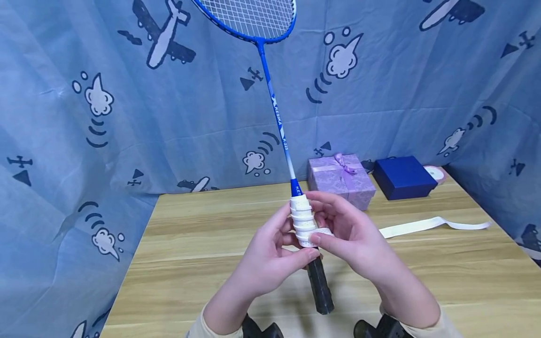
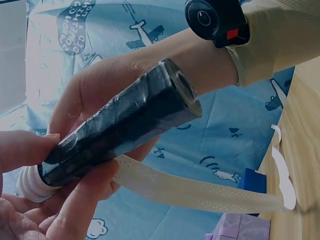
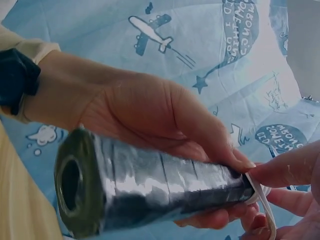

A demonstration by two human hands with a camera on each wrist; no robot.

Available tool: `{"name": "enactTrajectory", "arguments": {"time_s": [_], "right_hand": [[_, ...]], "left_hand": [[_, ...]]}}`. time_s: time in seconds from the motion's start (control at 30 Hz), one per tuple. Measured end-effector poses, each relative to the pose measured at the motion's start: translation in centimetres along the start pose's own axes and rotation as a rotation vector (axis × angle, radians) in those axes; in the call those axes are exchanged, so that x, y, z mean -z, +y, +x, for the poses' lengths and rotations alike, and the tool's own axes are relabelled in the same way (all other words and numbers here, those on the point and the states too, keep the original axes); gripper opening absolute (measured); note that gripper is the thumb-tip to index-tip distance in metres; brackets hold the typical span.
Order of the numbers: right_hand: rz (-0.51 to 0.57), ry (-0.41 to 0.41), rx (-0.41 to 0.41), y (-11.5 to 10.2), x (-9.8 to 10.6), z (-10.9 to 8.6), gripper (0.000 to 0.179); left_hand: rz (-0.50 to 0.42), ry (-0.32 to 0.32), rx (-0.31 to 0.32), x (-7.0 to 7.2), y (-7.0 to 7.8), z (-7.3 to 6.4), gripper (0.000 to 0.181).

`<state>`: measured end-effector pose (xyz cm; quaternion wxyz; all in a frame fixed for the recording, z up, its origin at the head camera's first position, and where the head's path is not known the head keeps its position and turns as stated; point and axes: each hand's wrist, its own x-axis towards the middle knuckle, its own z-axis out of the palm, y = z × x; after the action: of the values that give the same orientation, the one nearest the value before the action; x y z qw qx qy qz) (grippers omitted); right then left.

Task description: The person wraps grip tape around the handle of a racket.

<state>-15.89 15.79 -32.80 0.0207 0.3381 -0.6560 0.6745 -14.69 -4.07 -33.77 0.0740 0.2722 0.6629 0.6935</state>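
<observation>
A blue badminton racket (image 1: 276,115) is held tilted, its strung head cut off by the top edge of the head view. White perforated grip tape (image 1: 302,219) winds in overlapping turns round the upper handle. Below it the black handle (image 1: 320,287) is bare, and its butt end (image 3: 70,182) faces the right wrist view. My left hand (image 1: 270,256) grips the handle from the left, thumb at the lowest wrap. My right hand (image 1: 357,234) pinches the tape against the handle from the right. A loose tape length (image 2: 200,192) trails to the table.
A purple gift box (image 1: 340,180) with a ribbon, a blue box (image 1: 403,178) and a round roll (image 1: 435,173) stand at the back right of the wooden table (image 1: 190,249). The tape's free end (image 1: 435,226) lies on the right. A patterned blue curtain (image 1: 203,108) hangs behind.
</observation>
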Motion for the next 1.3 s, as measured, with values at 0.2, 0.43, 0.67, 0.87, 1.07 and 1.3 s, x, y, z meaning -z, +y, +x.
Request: {"name": "enactTrajectory", "arguments": {"time_s": [0.2, 0.43, 0.67, 0.87, 1.07, 1.3], "right_hand": [[-0.031, -0.013, -0.014, 0.07, 0.21, -0.15, 0.066], [0.002, -0.068, -0.019, -0.03, 0.4, -0.15, 0.07], [0.028, -0.081, -0.017, 0.03, 0.55, -0.18, 0.07], [0.051, -0.077, -0.016, 0.02, 0.21, -0.18, 0.072], [0.053, -0.145, 0.078, 0.24, 0.21, -0.18, 0.078], [0.119, -0.185, 0.169, 0.7, 0.14, -0.04, 0.076]], "left_hand": [[-0.031, -0.053, -0.047, 0.23, -0.19, 0.02, 0.078], [-0.159, -0.114, -0.095, 0.45, -0.43, -0.11, 0.078], [-0.178, -0.127, -0.063, 0.5, -0.3, -0.04, 0.082], [-0.153, -0.134, -0.034, 0.72, -0.5, 0.07, 0.082], [-0.244, -0.219, -0.108, 0.78, -0.77, 0.26, 0.075], [-0.264, -0.225, -0.152, 0.87, -0.76, 0.27, 0.073]]}}
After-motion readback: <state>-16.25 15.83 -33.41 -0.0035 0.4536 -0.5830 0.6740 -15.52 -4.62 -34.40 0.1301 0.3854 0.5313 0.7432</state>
